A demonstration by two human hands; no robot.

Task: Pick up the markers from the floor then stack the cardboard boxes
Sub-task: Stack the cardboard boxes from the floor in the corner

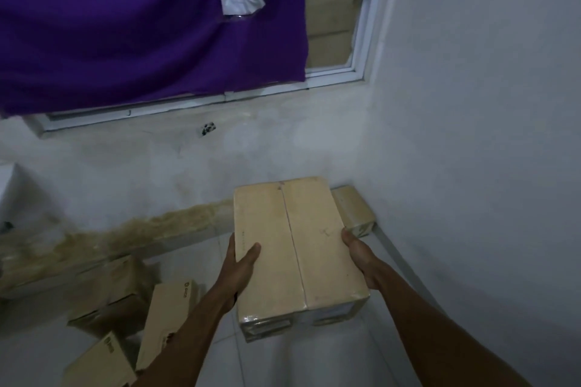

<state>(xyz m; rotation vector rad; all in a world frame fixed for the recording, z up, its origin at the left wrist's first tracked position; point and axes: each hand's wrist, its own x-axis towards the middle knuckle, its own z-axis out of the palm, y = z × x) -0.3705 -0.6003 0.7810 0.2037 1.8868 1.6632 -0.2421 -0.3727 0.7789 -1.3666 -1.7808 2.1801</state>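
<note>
Held box: a large tan cardboard box with a taped centre seam point(292, 245) is carried above the white tiled floor point(393, 339), near the room corner.
Left hand: the left hand point(242, 264) grips its left long edge, thumb flat on top; the fingers wrap underneath, hidden.
Right hand: the right hand point(358, 256) clasps the right edge; its fingers are also hidden below.
Corner: a smaller tan cardboard box point(353, 209) lies against the white right wall point(471, 135).
Left floor: several brown cardboard boxes point(169, 317) lie tilted and jumbled.
Open room: bare tiles show between the held box and the right wall.

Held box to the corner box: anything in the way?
Nothing visible. Left hand and right hand grip the held box just before the corner box; loose boxes lie off left. What's beneath it is hidden.
</note>
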